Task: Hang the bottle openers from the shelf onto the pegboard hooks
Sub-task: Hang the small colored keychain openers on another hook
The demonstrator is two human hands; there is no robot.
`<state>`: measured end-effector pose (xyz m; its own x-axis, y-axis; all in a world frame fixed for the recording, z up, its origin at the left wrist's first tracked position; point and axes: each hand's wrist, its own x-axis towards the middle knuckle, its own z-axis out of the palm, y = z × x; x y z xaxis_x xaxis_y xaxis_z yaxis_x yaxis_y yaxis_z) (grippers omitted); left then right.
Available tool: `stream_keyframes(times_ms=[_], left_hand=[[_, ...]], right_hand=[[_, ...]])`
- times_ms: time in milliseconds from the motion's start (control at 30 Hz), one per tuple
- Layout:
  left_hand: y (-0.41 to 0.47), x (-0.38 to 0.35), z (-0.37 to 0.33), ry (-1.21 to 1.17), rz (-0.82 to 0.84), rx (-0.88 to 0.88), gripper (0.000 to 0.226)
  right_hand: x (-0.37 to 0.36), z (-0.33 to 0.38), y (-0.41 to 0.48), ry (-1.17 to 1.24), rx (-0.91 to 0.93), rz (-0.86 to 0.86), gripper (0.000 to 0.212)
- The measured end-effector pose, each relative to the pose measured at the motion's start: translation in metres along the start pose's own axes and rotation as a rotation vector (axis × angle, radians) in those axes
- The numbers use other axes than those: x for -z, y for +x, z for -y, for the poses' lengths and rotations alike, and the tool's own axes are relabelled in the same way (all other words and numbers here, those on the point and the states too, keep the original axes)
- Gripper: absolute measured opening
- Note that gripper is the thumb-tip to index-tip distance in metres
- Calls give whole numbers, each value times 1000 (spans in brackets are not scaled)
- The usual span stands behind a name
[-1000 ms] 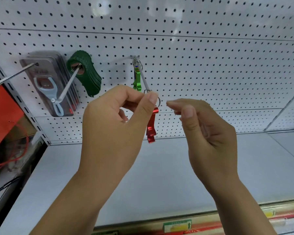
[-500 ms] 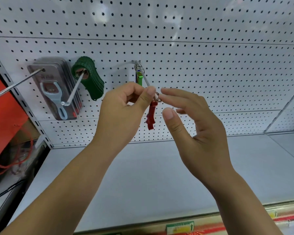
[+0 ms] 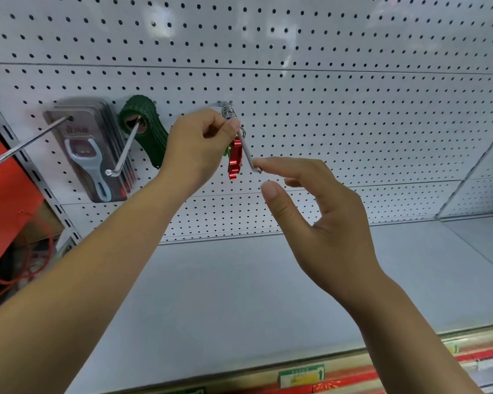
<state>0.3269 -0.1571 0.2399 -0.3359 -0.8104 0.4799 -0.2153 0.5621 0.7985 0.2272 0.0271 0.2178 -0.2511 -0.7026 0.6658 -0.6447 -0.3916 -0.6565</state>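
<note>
The left hand (image 3: 199, 146) is up at the pegboard (image 3: 339, 123), thumb and forefinger pinched on the ring at the top of the red bottle opener (image 3: 235, 159). The opener hangs from the hook (image 3: 248, 150) about midway along the rod, its body straight down. Behind it a green opener (image 3: 227, 150) just shows, and a bunch of key rings (image 3: 229, 113) is packed at the wall end.

The right hand (image 3: 330, 223) holds nothing. Its forefinger is stretched out with the tip touching the upturned end of the hook, the thumb is well apart below, and the other fingers are loosely bent.

To my eye the hanging is nearly done; what remains is sliding the ring back toward the others. The trouble I would watch for is there. The rings at the wall end are crowded, so the red one could catch on them and sit askew. The rod slopes down toward its tip, so a ring let go too early may slide forward to the bend. The forefinger appears to steady the rod; if it comes away sharply, the rod may wobble and set the openers swinging.

The white shelf (image 3: 239, 294) below looks bare where I can see it. To the left, other hooks carry packaged openers (image 3: 93, 155) and dark green openers (image 3: 148, 132).
</note>
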Motion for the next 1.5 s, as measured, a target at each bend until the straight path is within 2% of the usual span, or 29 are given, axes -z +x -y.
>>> stream_keyframes(times_ms=[467, 800, 900, 1033, 1200, 1333, 1500], left_hand=[[27, -2, 11, -21, 50, 9, 28], [15, 1, 16, 72, -38, -4, 31], [11, -1, 17, 78, -82, 84, 34], [12, -13, 28, -180, 66, 430, 56], [14, -31, 38, -613, 80, 643, 59], [7, -36, 41, -577, -24, 646, 52], [-8, -45, 45, -620, 24, 561, 62]], right_hand=[[0, 1, 0, -24, -7, -14, 24], [0, 0, 0, -10, 13, 7, 25], [2, -2, -1, -10, 15, 16, 26], [5, -1, -1, -7, 1, 36, 26], [1, -16, 10, 119, -222, -33, 28], [-19, -59, 38, 121, -449, 54, 37], [-52, -82, 75, 152, -551, 198, 42]])
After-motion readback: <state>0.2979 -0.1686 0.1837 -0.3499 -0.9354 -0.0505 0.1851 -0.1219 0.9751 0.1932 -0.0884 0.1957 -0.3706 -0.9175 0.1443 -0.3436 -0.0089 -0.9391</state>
